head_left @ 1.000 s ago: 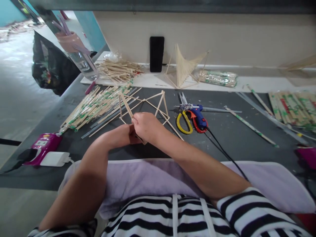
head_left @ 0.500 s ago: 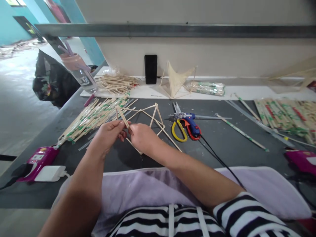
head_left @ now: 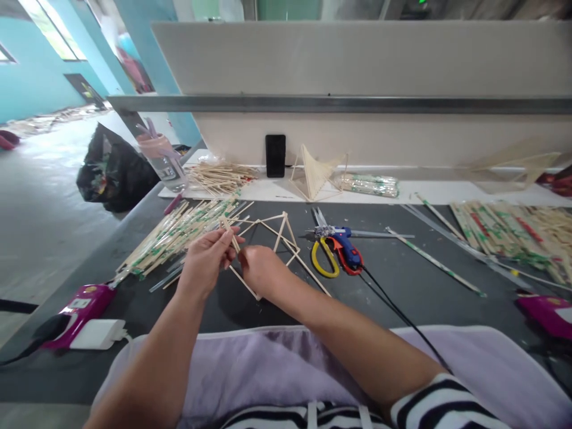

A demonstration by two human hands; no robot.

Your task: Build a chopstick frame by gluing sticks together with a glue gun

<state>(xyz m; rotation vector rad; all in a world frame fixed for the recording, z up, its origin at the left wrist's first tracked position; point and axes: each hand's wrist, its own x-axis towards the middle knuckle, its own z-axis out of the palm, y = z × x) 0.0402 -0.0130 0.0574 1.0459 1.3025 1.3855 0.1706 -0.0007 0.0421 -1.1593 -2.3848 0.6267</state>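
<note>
Your left hand (head_left: 206, 255) pinches the stick frame (head_left: 279, 235) at twelve o'clock on the worktop (head_left: 424, 310), likely to steady it; your right hand (head_left: 263, 269) curls close by, fingertips hidden, so its grip can't be told. The glue gun (head_left: 348, 247) lies at one o'clock, presumably for easy reach.

Two hands (head_left: 205, 260), one phone (head_left: 276, 156), one bottle (head_left: 166, 168), one glue gun (head_left: 347, 245)

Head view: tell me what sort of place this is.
Probably a handicraft workshop, judging by the glue gun, the bundled wooden sticks and the open stick frame.
</note>
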